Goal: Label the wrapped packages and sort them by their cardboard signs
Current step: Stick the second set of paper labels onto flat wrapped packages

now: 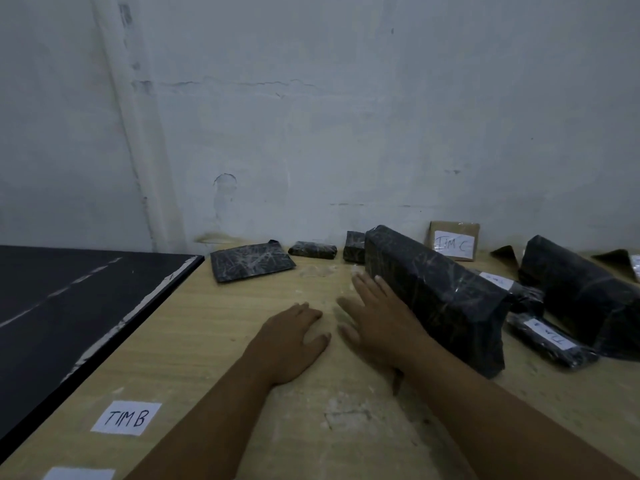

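Long black-wrapped package [436, 299] lies slantwise before cardboard sign [453, 241] (reading TIM C).

The left hand [294, 344] and right hand [377, 320] are showing bare, their fingernails trimmed short. The left forearm [214, 420] and right forearm [485, 410] are likewise showing uncovered as far as the view reaches.

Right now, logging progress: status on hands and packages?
Left hand flat on table. Right hand flat against long package. Smaller labelled package lies close beside it.
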`<act>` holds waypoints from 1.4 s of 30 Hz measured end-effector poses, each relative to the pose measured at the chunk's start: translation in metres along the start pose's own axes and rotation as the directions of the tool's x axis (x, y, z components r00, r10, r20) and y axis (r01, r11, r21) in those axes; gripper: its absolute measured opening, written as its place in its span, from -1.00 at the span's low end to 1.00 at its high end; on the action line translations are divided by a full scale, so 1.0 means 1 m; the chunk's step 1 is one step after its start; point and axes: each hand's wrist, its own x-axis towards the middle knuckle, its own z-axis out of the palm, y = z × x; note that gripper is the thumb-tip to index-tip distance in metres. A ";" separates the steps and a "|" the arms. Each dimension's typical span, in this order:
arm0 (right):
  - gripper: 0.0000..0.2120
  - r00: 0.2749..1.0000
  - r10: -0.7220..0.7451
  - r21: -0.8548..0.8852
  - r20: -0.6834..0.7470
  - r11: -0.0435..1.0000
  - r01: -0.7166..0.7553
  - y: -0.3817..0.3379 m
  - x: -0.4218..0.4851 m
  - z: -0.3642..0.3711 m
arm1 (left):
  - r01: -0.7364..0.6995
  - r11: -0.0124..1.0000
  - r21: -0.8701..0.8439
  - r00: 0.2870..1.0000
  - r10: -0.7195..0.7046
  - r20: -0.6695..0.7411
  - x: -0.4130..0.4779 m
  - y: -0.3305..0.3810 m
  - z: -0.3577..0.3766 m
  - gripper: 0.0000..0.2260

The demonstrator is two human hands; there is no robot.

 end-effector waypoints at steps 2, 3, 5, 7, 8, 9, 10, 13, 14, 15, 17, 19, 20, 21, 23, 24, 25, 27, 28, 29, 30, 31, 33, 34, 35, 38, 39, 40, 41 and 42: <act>-0.43 1.000 0.025 0.062 0.014 0.998 -0.026 0.005 0.002 0.013 | 0.005 1.000 -0.004 1.000 -0.005 0.002 0.003 -0.004 -0.001 -0.44; -0.41 0.998 0.060 0.092 0.005 0.994 -0.060 0.009 0.003 0.016 | 0.008 1.000 -0.007 1.000 -0.008 -0.001 0.005 -0.007 -0.002 -0.44; -0.40 0.989 0.145 0.145 -0.011 0.979 -0.142 0.018 0.003 0.021 | 0.013 1.000 -0.008 1.000 -0.013 -0.015 0.008 -0.014 -0.003 -0.43; -0.40 0.969 0.247 0.186 0.003 0.952 -0.244 0.031 0.001 0.026 | 0.015 1.000 -0.023 0.999 -0.015 -0.029 0.011 -0.018 -0.005 -0.43; -0.39 0.955 0.295 0.202 0.026 0.934 -0.294 0.038 0.002 0.030 | 0.018 0.999 -0.036 0.999 -0.020 -0.034 0.014 -0.021 -0.006 -0.43; -0.39 0.942 0.332 0.213 0.052 0.918 -0.335 0.045 0.001 0.031 | 0.021 0.999 -0.048 0.999 -0.023 -0.040 0.015 -0.021 -0.007 -0.42; -0.39 0.932 0.354 0.222 0.081 0.905 -0.363 0.051 0.002 0.034 | 0.027 0.998 -0.063 0.999 -0.029 -0.042 0.017 -0.023 -0.007 -0.41; -0.37 0.917 0.370 0.236 0.151 0.887 -0.397 0.057 0.008 0.038 | 0.043 0.994 -0.102 0.997 -0.049 -0.053 0.023 -0.025 -0.007 -0.38; -0.36 0.916 0.362 0.241 0.175 0.886 -0.396 0.056 0.011 0.038 | 0.047 0.993 -0.111 0.997 -0.053 -0.055 0.025 -0.027 -0.007 -0.37; -0.36 0.915 0.348 0.257 0.203 0.883 -0.393 0.054 0.015 0.038 | 0.046 0.992 -0.118 0.997 -0.053 -0.059 0.026 -0.027 -0.006 -0.36; -0.34 0.915 0.318 0.299 0.250 0.873 -0.385 0.048 0.023 0.039 | 0.049 0.989 -0.137 0.997 -0.057 -0.058 0.030 -0.030 -0.005 -0.35; -0.29 0.919 0.296 0.318 0.260 0.873 -0.370 0.040 0.033 0.042 | 0.055 0.984 -0.167 0.995 -0.068 -0.071 0.034 -0.032 -0.005 -0.35; -0.26 0.924 0.288 0.326 0.253 0.874 -0.362 0.035 0.040 0.044 | 0.060 0.981 -0.185 0.993 -0.076 -0.085 0.036 -0.033 -0.005 -0.36; -0.25 0.930 0.278 0.334 0.240 0.876 -0.348 0.030 0.047 0.046 | 0.060 0.977 -0.206 0.991 -0.082 -0.102 0.037 -0.033 -0.006 -0.38; -0.28 0.945 0.243 0.337 0.218 0.890 -0.307 0.017 0.064 0.047 | 0.068 0.965 -0.255 0.983 -0.109 -0.151 0.043 -0.036 -0.007 -0.45; -0.30 0.951 0.230 0.337 0.206 0.896 -0.289 0.012 0.072 0.047 | 0.075 0.960 -0.269 0.974 -0.128 -0.187 0.046 -0.038 -0.007 -0.48; -0.32 0.956 0.222 0.342 0.191 0.898 -0.277 0.007 0.079 0.047 | 0.084 0.960 -0.269 0.962 -0.148 -0.229 0.048 -0.041 -0.008 -0.49; -0.36 0.963 0.214 0.355 0.166 0.898 -0.261 0.001 0.092 0.049 | 0.127 0.961 -0.245 0.933 -0.199 -0.299 0.055 -0.047 -0.007 -0.44; -0.38 0.965 0.214 0.367 0.150 0.895 -0.255 -0.001 0.098 0.050 | 0.165 0.961 -0.223 0.919 -0.232 -0.318 0.059 -0.050 -0.007 -0.40; -0.40 0.969 0.212 0.386 0.126 0.889 -0.245 -0.002 0.105 0.053 | 0.212 0.958 -0.191 0.906 -0.266 -0.329 0.063 -0.052 -0.007 -0.35; -0.44 0.973 0.207 0.407 0.101 0.884 -0.230 -0.001 0.113 0.054 | 0.265 0.952 -0.155 0.894 -0.303 -0.332 0.068 -0.053 -0.008 -0.31; -0.47 0.976 0.201 0.424 0.078 0.880 -0.215 -0.001 0.119 0.055 | 0.314 0.941 -0.123 0.880 -0.337 -0.333 0.071 -0.053 -0.009 -0.27; -0.48 0.983 0.181 0.437 0.044 0.881 -0.181 -0.001 0.134 0.055 | 0.390 0.916 -0.090 0.858 -0.397 -0.324 0.076 -0.056 -0.009 -0.23; -0.46 0.985 0.173 0.436 0.026 0.884 -0.166 -0.001 0.140 0.055 | 0.418 0.905 -0.078 0.853 -0.421 -0.310 0.078 -0.056 -0.009 -0.22; -0.45 0.986 0.169 0.441 -0.003 0.885 -0.150 -0.001 0.146 0.056 | 0.443 0.894 -0.067 0.848 -0.442 -0.294 0.078 -0.056 -0.008 -0.21; -0.40 0.984 0.176 0.478 -0.012 0.866 -0.149 -0.003 0.168 0.058 | 0.506 0.862 -0.030 0.837 -0.499 -0.226 0.082 -0.058 -0.006 -0.19; -0.38 0.985 0.171 0.485 -0.006 0.862 -0.147 -0.005 0.175 0.058 | 0.520 0.854 -0.022 0.833 -0.513 -0.206 0.082 -0.056 -0.007 -0.18; -0.36 0.986 0.164 0.488 0.008 0.861 -0.147 -0.007 0.183 0.059 | 0.531 0.848 -0.011 0.831 -0.523 -0.192 0.083 -0.056 -0.007 -0.18; -0.36 0.987 0.158 0.484 0.012 0.863 -0.144 -0.010 0.190 0.061 | 0.535 0.845 -0.002 0.830 -0.526 -0.185 0.084 -0.056 -0.006 -0.18; -0.37 0.989 0.149 0.477 0.004 0.869 -0.133 -0.013 0.197 0.062 | 0.539 0.842 0.007 0.829 -0.529 -0.182 0.084 -0.056 -0.005 -0.17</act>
